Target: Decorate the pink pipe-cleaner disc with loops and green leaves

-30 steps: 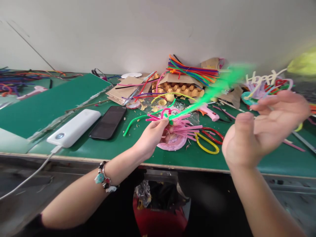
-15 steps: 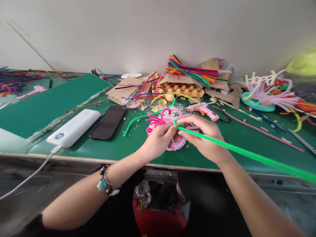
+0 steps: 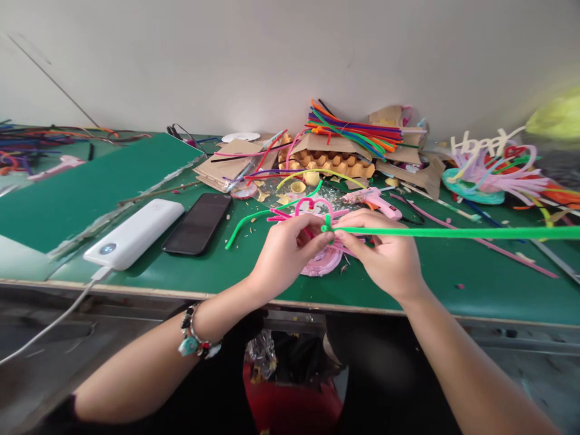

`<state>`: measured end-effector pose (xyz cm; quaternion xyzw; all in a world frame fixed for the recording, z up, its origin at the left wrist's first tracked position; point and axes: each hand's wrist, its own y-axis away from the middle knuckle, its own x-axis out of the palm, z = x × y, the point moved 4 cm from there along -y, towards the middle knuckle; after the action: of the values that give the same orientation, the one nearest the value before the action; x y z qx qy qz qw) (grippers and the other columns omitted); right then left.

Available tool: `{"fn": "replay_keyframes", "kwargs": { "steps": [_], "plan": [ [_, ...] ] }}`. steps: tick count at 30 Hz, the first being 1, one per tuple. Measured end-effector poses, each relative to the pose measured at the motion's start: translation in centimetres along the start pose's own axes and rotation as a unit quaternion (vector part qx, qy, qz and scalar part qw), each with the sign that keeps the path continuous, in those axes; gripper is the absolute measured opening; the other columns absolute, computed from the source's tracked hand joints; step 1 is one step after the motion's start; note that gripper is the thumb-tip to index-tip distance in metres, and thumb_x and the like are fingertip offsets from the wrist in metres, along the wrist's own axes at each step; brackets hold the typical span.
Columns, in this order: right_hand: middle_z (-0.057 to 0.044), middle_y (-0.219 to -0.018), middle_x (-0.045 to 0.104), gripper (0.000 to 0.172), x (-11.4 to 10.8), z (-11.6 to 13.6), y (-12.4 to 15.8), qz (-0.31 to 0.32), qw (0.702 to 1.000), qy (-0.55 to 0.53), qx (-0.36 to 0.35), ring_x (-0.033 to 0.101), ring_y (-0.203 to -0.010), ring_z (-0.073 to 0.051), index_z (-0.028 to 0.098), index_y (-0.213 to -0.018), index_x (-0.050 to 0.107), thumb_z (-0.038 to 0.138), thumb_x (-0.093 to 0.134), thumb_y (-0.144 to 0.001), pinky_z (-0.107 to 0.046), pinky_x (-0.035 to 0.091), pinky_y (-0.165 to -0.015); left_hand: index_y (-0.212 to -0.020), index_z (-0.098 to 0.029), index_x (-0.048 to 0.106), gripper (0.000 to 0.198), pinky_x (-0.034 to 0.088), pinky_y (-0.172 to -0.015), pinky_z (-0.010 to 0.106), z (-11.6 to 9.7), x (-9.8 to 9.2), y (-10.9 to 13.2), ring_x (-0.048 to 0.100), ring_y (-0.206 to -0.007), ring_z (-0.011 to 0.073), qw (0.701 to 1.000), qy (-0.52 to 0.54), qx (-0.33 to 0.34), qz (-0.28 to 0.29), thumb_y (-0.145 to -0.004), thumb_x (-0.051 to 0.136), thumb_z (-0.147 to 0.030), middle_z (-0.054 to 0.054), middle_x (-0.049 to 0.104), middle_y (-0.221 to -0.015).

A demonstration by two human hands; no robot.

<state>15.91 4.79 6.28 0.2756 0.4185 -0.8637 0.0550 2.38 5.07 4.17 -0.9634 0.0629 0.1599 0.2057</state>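
Your left hand [image 3: 290,244] and right hand [image 3: 385,254] meet above the middle of the surface's [image 3: 217,275] near edge, each pinching the green stem [image 3: 462,233]. Its crossed end sits between your fingertips; from there the long axis runs right, roughly along that edge, over your right hand and out of view. The right hand is nearer that long free length. Below your hands, partly hidden, lies the pink piece [image 3: 322,263]. Toward the far edge, cardboard [image 3: 326,144] partly covers the egg tray [image 3: 338,163]; you cannot tell what either it or the cup [image 3: 298,187] holds.
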Motion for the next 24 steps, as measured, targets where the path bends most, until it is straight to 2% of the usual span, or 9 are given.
{"fn": "replay_keyframes", "kwargs": {
  "steps": [4,8,12,17,24],
  "plan": [
    [-0.002,-0.080,0.063,0.008,0.0,0.3,0.1,-0.017,1.000,0.013,-0.010,0.060,-0.079,-0.016,0.022,-0.075,0.062,0.018,0.055,-0.078,-0.033,0.048,-0.073,-0.075,-0.015,0.056,0.010,0.035,-0.046,0.017,0.2,0.0,0.0,0.043,-0.049,0.0062,0.995,0.083,-0.059,-0.001,-0.072,0.059,-0.024,-0.005,0.048,-0.055],
    [-0.002,-0.078,0.065,0.009,0.1,0.4,0.1,-0.027,0.999,-0.006,0.020,0.060,-0.078,-0.017,0.022,-0.076,0.061,0.018,0.053,-0.079,-0.033,0.049,-0.071,-0.072,-0.015,0.057,0.009,0.034,-0.045,0.018,0.3,0.1,0.0,0.044,-0.048,0.0059,0.987,0.126,-0.096,0.002,-0.071,0.059,-0.024,-0.004,0.051,-0.056],
    [-0.001,-0.076,0.066,0.006,-0.1,0.3,0.1,-0.028,0.999,-0.019,0.034,0.061,-0.076,-0.016,0.022,-0.076,0.061,0.019,0.056,-0.078,-0.030,0.050,-0.067,-0.071,-0.014,0.056,0.009,0.033,-0.043,0.017,0.3,0.3,0.0,0.042,-0.045,0.0051,0.978,0.164,-0.122,0.034,-0.073,0.057,-0.023,-0.005,0.049,-0.053],
    [0.000,-0.078,0.068,0.004,-0.5,0.0,0.1,-0.002,1.000,-0.015,0.021,0.062,-0.077,-0.016,0.023,-0.075,0.063,0.020,0.061,-0.075,-0.029,0.050,-0.071,-0.067,-0.014,0.054,0.011,0.035,-0.045,0.015,0.1,0.4,0.0,0.045,-0.046,0.0046,0.974,0.169,-0.131,0.073,-0.076,0.053,-0.020,-0.005,0.049,-0.051],
    [0.000,-0.069,0.068,0.004,-0.1,-1.2,0.6,-0.016,0.984,-0.108,0.141,0.063,-0.064,-0.015,0.021,-0.073,0.064,0.024,0.063,-0.073,-0.027,0.051,-0.058,-0.069,-0.014,0.053,0.008,0.036,-0.046,0.015,0.0,0.6,0.1,0.045,-0.046,0.0046,0.968,0.205,-0.119,0.086,-0.076,0.053,-0.017,-0.006,0.048,-0.051]
  ]
}}
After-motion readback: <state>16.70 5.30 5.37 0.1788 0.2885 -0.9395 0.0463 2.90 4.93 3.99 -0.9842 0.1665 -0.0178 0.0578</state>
